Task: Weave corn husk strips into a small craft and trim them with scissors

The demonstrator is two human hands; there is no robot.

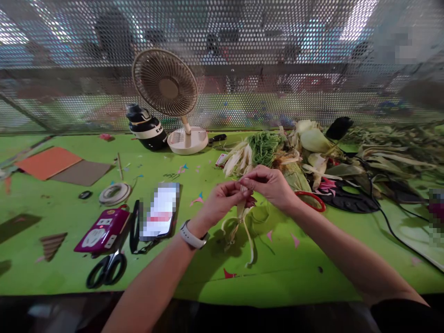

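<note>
head view; both hands meet above the bright green table top (69, 259), just in front of the pile of pale and green corn husks (277, 152); the left hand (222, 201) and the right hand (268, 185) are both pinched shut on the top end of a small bundle of pale dried husk strips (241, 222), fingertips of the two hands touching or nearly so at the knot of the bundle; a small dark red bit shows at the pinch, too small to identify.

the bundle hangs down from the fingers toward the person; its long axis runs roughly vertical in the picture, loose strip ends curling out over the table below the hands; whether the ends touch the table i cannot tell; the left hand sits slightly lower and nearer to the hanging part, the right hand grips from above and to the right; a white wrist watch (192, 237) is on the left wrist.

left of the hands: a phone with a blurred screen (161, 210); a magenta flat case (102, 230); black-handled scissors (107, 269); a roll of pale tape (115, 193); farther back, a beige desk fan (168, 92) before the perforated metal screen (277, 55); a red ring (314, 199) lies just right of the right wrist.
</note>
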